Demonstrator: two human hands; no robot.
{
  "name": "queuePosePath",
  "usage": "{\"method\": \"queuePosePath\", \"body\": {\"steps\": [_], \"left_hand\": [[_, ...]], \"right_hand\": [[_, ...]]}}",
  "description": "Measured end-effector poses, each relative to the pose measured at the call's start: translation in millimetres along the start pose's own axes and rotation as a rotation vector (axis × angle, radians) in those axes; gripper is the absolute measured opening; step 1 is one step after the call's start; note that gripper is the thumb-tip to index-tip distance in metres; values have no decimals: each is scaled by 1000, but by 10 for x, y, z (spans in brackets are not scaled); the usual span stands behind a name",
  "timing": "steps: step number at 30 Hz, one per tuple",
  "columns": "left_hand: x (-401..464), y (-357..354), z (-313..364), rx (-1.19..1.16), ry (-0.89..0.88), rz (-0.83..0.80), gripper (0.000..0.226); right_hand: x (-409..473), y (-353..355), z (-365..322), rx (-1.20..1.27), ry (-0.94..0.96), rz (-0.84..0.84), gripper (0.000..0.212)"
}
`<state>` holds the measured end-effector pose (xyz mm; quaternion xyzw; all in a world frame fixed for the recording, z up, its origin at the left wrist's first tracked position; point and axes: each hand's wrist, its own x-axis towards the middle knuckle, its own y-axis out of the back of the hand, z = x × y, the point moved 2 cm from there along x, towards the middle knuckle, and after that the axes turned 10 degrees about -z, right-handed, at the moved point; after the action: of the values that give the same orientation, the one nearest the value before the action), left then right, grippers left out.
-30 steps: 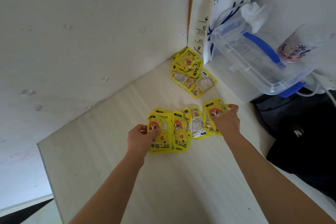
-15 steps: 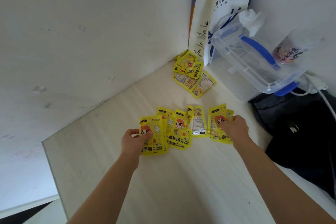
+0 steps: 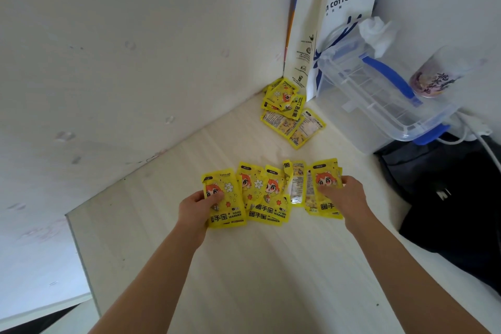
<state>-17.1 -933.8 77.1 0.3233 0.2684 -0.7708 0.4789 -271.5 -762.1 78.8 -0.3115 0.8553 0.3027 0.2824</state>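
Observation:
Several yellow hand-warmer packets lie fanned in a row [image 3: 267,194] on the pale wooden desk [image 3: 257,274]. My left hand [image 3: 196,207] pinches the leftmost packet [image 3: 227,203], thumb on its printed face. My right hand [image 3: 345,195] holds the rightmost packets [image 3: 324,184] at the other end of the row, fingers curled over them. One packet in the middle [image 3: 295,184] lies back side up. A second heap of the same yellow packets [image 3: 290,110] sits in the far corner by the wall.
A white paper coffee bag [image 3: 333,22] stands in the corner. Right of it is a clear plastic box with blue handle [image 3: 379,89], a cup [image 3: 436,73] beside it. A black bag [image 3: 455,198] and white cable [image 3: 485,144] lie at right. Desk edge at left [image 3: 78,252].
Both hands have spread the fanned packets wider: the left packet slid left and toward me, the right ones shifted right. The view moved slightly.

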Motion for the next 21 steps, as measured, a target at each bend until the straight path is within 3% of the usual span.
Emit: {"method": "queuePosePath", "body": {"steps": [6, 14, 21], "left_hand": [[55, -117, 30, 82, 5, -68, 25], [200, -217, 73, 307, -47, -40, 13], [191, -369, 86, 439, -88, 28, 15]], "right_hand": [[19, -273, -75, -40, 23, -51, 26], [88, -353, -101, -110, 21, -22, 41], [132, -317, -130, -127, -2, -34, 38]]}}
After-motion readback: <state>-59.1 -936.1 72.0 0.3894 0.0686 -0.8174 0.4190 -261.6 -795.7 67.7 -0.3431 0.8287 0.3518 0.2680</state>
